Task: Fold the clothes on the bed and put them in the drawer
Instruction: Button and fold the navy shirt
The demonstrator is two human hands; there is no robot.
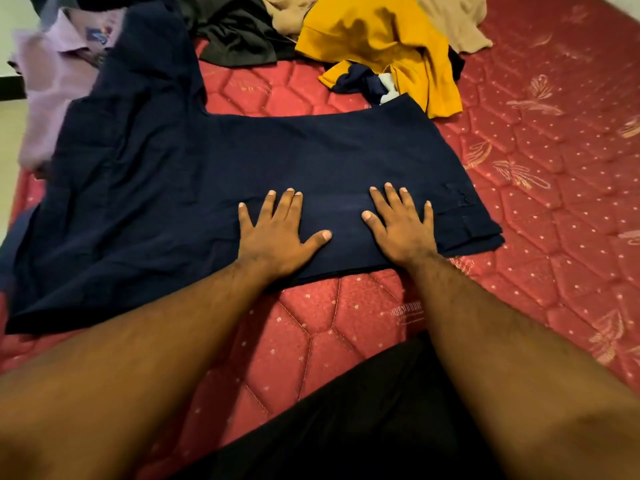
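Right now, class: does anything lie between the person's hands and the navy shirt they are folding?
Nothing visible does. The left hand and right hand both rest flat on the navy shirt.

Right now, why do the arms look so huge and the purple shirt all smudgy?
In the head view, the wide-angle lens stretches whatever is near the edges, so the forearms balloon at the bottom. The lilac shirt at the top left is blurred, while the left hand, right hand and navy garment in the middle look sharp.

Bare red mattress (554, 202) lies open right of the navy garment (242, 161); a clothes heap (377, 39) crowds the far side.
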